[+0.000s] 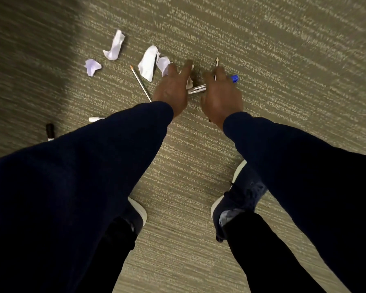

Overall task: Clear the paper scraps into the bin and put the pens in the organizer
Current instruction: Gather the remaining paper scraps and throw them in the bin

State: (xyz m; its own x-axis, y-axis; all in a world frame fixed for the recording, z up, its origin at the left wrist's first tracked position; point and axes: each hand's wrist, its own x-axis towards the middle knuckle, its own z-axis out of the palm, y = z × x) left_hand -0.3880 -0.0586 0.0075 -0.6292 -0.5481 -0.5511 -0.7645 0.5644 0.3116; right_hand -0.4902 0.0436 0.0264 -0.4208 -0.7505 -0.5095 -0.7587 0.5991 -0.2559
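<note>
The right hand (221, 94) curls round pens (234, 78), which look light and hard. A marker (197, 89) lies between both hands; I cannot tell if the left hand (170, 87) pinches it. Best grab its middle. Soft scraps (149, 62) lie just past the left fingers (188, 67).

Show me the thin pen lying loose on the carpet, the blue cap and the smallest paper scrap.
thin pen (140, 82), head view, mid-barrel.
blue cap (234, 78), head view, cap's middle.
smallest paper scrap (92, 67), head view, its centre.
</note>
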